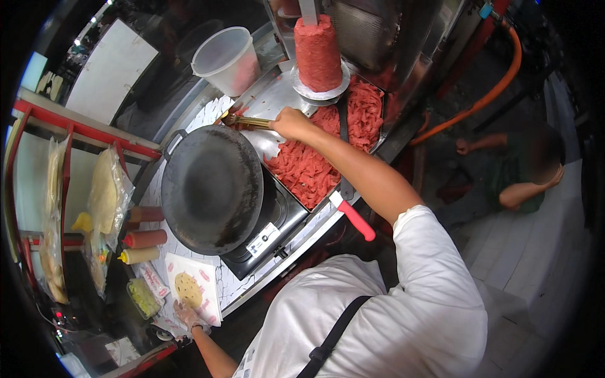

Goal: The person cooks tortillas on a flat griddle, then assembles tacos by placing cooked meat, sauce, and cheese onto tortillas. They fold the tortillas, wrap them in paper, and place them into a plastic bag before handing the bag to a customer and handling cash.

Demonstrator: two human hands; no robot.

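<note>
My right hand [292,124] grips the handle end of metal tongs [253,121], held over the steel tray [270,99]; a bit of meat shows around their tips, though I cannot tell whether they hold it. Beneath my right forearm lies a heap of red meat strips [304,165]. My left hand [188,314], in a clear plastic glove, rests at the near end of a round flatbread [188,289], fingers stretched out. That flatbread lies on a sheet of printed white paper [211,291]. Between my hands a dark, round griddle pan [213,189] sits on a gas stove [277,208].
A cone of red meat [317,57] stands upright behind the tray, with a white bucket [227,62] to its left. A red-handled knife [353,217] juts over the counter edge. Sauce bottles [145,239], chopped greens [144,298] and bagged flatbreads [108,192] stand left. A person [523,167] is at right.
</note>
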